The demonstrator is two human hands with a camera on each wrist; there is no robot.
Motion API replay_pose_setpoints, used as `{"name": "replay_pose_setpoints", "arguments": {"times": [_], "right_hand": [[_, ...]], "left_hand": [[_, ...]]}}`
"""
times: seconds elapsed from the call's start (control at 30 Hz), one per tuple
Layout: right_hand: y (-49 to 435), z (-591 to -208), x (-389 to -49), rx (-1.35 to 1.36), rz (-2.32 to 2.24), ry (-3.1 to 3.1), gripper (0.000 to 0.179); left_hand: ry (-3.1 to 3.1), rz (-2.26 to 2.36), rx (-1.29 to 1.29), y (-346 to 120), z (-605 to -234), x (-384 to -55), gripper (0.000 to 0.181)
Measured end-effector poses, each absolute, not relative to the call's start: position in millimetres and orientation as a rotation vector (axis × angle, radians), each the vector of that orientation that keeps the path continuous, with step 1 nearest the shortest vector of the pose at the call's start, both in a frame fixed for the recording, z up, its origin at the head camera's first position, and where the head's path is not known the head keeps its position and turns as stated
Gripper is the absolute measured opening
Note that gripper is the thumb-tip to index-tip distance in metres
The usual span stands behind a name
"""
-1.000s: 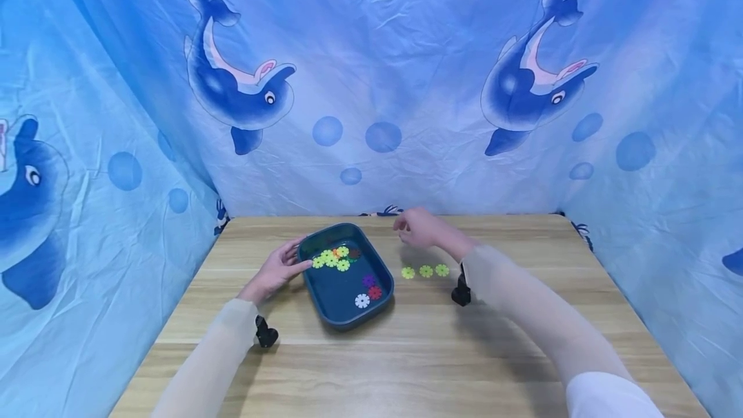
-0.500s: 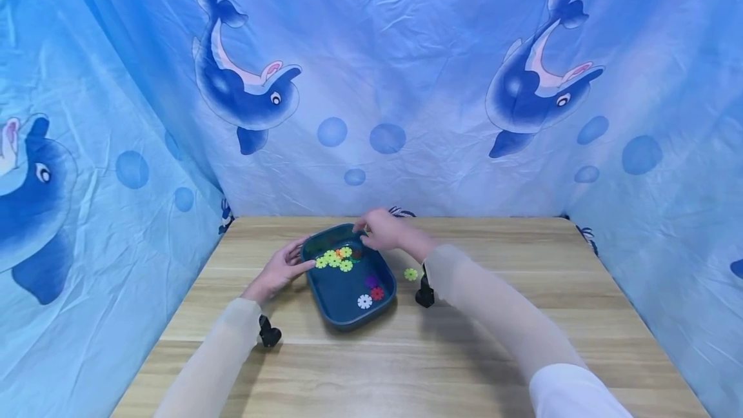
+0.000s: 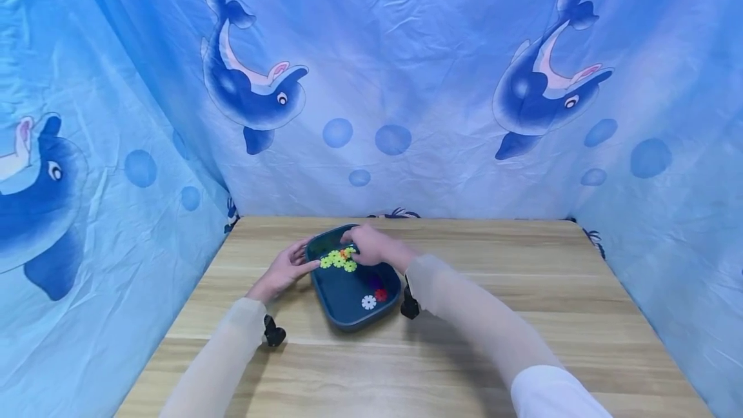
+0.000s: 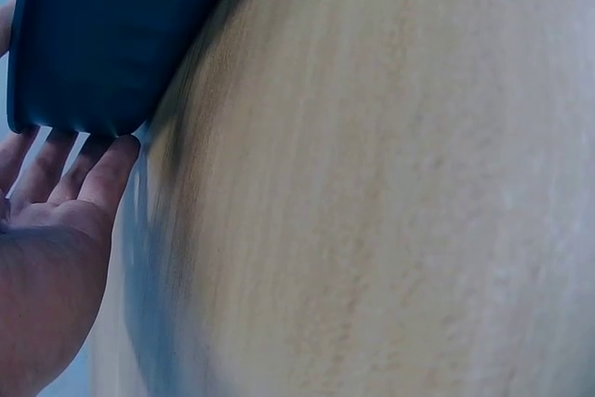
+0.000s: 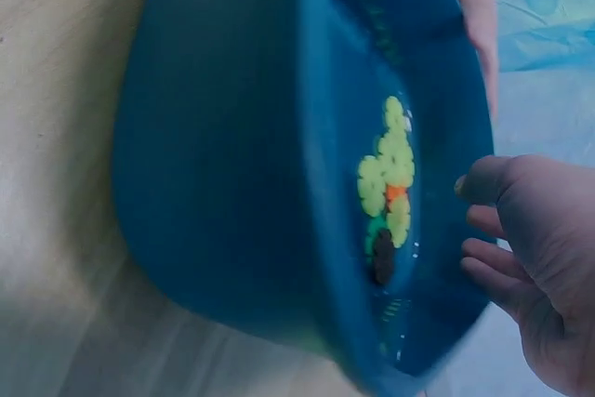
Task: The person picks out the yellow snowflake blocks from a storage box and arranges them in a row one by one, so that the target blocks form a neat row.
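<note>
A dark blue plastic tray [image 3: 348, 325] stands on the table. My left hand [image 3: 286, 271] grips its left side, thumb at the rim and fingers against the outer wall, as the left wrist view shows. Over the tray's far part reaches my right hand [image 3: 373, 247], fingers loosely bent, thumb apart; nothing shows between them in the right wrist view. Close below lie several yellow-green notched plastic snowflake discs [image 3: 336, 259], with an orange disc [image 5: 396, 192], a green disc [image 5: 374, 228] and a brown disc [image 5: 383, 258]. A white disc [image 3: 368, 302] and a red disc [image 3: 380, 295] lie at the near end.
The wooden table [image 3: 511, 250] extends right and toward the front. A blue curtain [image 3: 360, 82] printed with dolphins hangs behind it and on both sides. Each wrist bears a small black camera [image 3: 409, 305]. My right forearm crosses the table beside the tray.
My right hand has moved left from beyond the tray's right side to over the discs inside. Its forearm now covers the yellow-green discs seen earlier on the table. The left hand keeps its place.
</note>
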State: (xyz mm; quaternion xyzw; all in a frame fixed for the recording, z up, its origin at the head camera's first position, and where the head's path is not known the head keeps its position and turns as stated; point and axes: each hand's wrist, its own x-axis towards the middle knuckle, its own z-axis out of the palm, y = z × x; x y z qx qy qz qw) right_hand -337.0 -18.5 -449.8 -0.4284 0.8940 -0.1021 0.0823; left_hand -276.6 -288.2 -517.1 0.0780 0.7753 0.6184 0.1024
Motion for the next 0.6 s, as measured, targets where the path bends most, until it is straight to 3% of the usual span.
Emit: {"name": "replay_pose_setpoints", "arguments": {"times": [0.47, 0.6], "right_hand": [[-40, -475, -324, -1.12, -0.09, 2.638, 0.052], [-46, -479, -321, -1.104, -0.015, 2.674, 0.047]], "left_hand": [[2.318, 1.805, 0.267, -289, -520, -280, 0.075], [2.33, 1.808, 0.275, -290, -518, -278, 0.076]]}}
